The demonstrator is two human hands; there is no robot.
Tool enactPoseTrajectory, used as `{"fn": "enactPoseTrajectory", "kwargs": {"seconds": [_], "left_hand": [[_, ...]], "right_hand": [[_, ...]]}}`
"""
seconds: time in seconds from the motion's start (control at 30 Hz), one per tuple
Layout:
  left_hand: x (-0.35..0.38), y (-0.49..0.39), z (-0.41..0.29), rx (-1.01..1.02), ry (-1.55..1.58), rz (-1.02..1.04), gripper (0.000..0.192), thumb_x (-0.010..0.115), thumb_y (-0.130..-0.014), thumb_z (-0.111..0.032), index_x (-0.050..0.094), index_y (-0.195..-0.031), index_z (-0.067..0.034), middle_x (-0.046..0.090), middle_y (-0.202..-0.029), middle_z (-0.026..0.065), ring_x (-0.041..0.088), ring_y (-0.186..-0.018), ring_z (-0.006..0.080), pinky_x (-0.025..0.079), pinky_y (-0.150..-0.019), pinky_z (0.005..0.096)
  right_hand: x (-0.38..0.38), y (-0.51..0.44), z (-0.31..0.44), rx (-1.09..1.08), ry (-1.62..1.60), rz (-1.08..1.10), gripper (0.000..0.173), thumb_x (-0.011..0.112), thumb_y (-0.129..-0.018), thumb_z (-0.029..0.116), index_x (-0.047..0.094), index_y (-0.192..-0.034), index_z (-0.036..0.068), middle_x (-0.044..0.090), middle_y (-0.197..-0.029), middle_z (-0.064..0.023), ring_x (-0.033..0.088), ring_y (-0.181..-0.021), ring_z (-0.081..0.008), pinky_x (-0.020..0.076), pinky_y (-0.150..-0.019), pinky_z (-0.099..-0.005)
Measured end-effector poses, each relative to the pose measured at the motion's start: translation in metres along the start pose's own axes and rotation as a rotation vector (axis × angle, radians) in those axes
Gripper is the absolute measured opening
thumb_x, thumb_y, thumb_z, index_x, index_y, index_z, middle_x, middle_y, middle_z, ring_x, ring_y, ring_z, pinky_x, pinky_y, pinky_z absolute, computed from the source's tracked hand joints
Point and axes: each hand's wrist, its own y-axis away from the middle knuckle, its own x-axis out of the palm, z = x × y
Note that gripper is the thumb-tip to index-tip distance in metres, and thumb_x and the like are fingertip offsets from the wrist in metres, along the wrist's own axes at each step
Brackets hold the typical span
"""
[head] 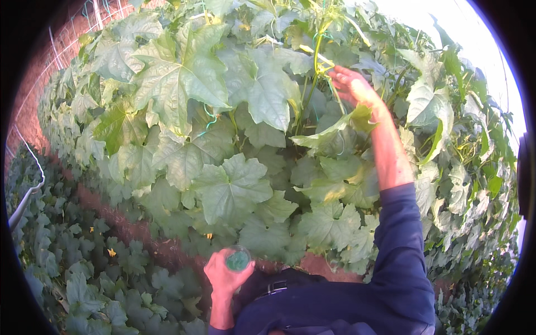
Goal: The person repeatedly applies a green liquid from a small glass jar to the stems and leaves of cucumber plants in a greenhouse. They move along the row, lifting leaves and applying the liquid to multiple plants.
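My left hand (228,270) grips a clear cup (238,258) near my waist. Something green, perhaps liquid, is inside it. Reaching up and forward, my right hand (354,86) has its fingers extended beside a climbing vine stem (317,52). Its fingertips are close to a stem joint where a slender pale-green young fruit or bud (317,55) grows; whether they touch it I cannot tell. Thin green twine (322,37) is tied around the stem above. A curled leaf (341,127) hangs below my wrist, in front of part of the forearm.
Dense lobed leaves (182,73) of the vine row fill the space before me. Another row (83,272) grows at lower left, with a reddish soil strip (121,220) between. A pale bent rod or pipe (27,201) stands at far left. Twine ends (210,119) hang among the leaves.
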Motion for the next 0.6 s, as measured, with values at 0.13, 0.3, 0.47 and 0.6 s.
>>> {"fn": "enactPoseTrajectory", "kwargs": {"seconds": [0.13, 0.3, 0.47, 0.6], "left_hand": [[-0.016, 0.002, 0.008, -0.001, -0.021, -0.006, 0.060, 0.095, -0.062, -0.037, 0.065, -0.102, -0.005, 0.073, -0.091, 0.0111, 0.071, -0.079, 0.0297, 0.057, -0.074, 0.0401], [-0.025, 0.009, 0.020, -0.013, -0.027, -0.016, 0.059, 0.095, -0.062, -0.036, 0.064, -0.102, -0.005, 0.073, -0.091, 0.0120, 0.070, -0.079, 0.0314, 0.057, -0.073, 0.0409], [-0.027, 0.007, 0.024, -0.009, -0.031, 0.009, 0.060, 0.095, -0.062, -0.036, 0.064, -0.102, -0.005, 0.073, -0.091, 0.0122, 0.071, -0.079, 0.0318, 0.057, -0.073, 0.0409], [-0.024, -0.003, 0.021, 0.009, -0.025, 0.026, 0.060, 0.095, -0.061, -0.034, 0.064, -0.102, -0.004, 0.073, -0.090, 0.0118, 0.071, -0.079, 0.0312, 0.057, -0.074, 0.0406]], "right_hand": [[0.015, -0.019, -0.024, 0.019, -0.251, 0.008, 0.050, 0.056, -0.105, 0.024, 0.048, -0.153, 0.011, 0.060, -0.145, -0.0041, 0.058, -0.122, -0.0193, 0.0476, -0.101, -0.0428], [0.039, -0.030, -0.049, -0.113, -0.538, 0.055, 0.035, 0.058, -0.105, 0.037, 0.057, -0.129, 0.010, 0.063, -0.140, -0.0053, 0.059, -0.122, -0.0221, 0.0484, -0.097, -0.0423], [0.074, -0.034, -0.068, -0.273, -0.750, 0.109, 0.040, 0.052, -0.108, 0.042, 0.053, -0.130, 0.009, 0.066, -0.117, -0.0099, 0.065, -0.112, -0.0287, 0.0514, -0.090, -0.0400], [0.095, -0.020, -0.074, -0.365, -0.769, -0.028, 0.039, 0.048, -0.109, 0.045, 0.053, -0.126, 0.010, 0.063, -0.106, -0.0106, 0.067, -0.084, -0.0263, 0.0542, -0.073, -0.0369]]}}
